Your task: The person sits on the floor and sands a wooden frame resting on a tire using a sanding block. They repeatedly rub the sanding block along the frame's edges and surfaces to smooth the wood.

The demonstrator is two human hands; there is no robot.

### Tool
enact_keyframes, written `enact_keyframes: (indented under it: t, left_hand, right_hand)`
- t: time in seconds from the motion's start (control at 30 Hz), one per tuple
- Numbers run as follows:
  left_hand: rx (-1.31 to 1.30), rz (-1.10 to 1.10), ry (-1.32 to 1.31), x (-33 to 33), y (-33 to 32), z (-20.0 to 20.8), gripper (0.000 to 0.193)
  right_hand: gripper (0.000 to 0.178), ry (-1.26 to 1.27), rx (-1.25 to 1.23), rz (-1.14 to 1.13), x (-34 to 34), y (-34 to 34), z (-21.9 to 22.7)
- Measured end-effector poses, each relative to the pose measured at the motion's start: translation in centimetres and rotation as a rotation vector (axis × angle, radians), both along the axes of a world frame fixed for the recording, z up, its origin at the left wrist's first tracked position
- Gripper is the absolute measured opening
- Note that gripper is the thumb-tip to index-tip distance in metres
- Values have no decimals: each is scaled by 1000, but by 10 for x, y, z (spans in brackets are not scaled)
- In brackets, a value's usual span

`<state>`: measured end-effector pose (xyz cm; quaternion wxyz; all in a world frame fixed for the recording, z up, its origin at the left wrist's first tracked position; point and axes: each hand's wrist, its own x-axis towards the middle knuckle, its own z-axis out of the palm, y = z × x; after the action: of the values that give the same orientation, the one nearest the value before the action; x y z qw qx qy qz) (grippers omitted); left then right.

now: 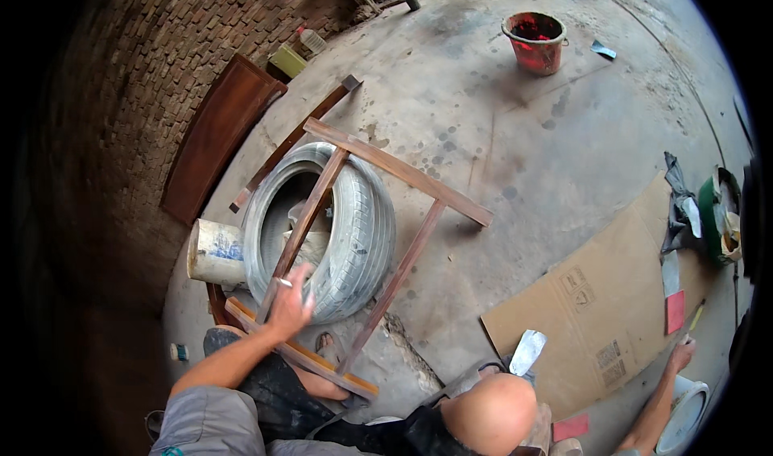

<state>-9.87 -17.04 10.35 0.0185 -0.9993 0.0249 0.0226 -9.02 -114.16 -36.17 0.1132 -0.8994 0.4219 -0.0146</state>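
My left hand (291, 305) is at a slatted wooden frame, next to its long brown rail (312, 212). Between its slightly blurred fingers is a short white stick (283, 282). The frame leans across a grey, dusty tyre (362, 239), its crossbar (403, 174) at the far end and its near rail (299, 355) by my legs. Far to the right, my right hand (684, 354) is stretched out with fingers closed. A thin yellow stick (697, 315) meets its fingertips. Beside it lies a red rectangular sheet (675, 312).
Flat cardboard (580, 295) covers the floor at right, near a white lidded bucket (684, 416) and a green container (719, 214). A red-stained bucket (538, 45) stands far off. Left are a white bucket (217, 253), a loose wooden bar (294, 142) and a brown panel (217, 138).
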Motion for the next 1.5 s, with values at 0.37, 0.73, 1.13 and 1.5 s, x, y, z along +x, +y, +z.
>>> enact_keyframes:
  t: [0.37, 0.73, 1.13, 1.5]
  left_hand:
    - [-170, 310, -210, 24, 168, -15, 75]
    - [-508, 352, -240, 14, 228, -43, 75]
    - [-706, 539, -202, 56, 210, -97, 65]
    - [-601, 465, -119, 67, 188, -106, 49]
  right_hand:
    - [30, -1023, 1773, -276, -17, 331, 164]
    - [35, -816, 1824, 157, 2, 535, 378]
    - [37, -630, 1228, 614, 103, 671, 429]
    - [35, -770, 475, 889, 181, 725, 241]
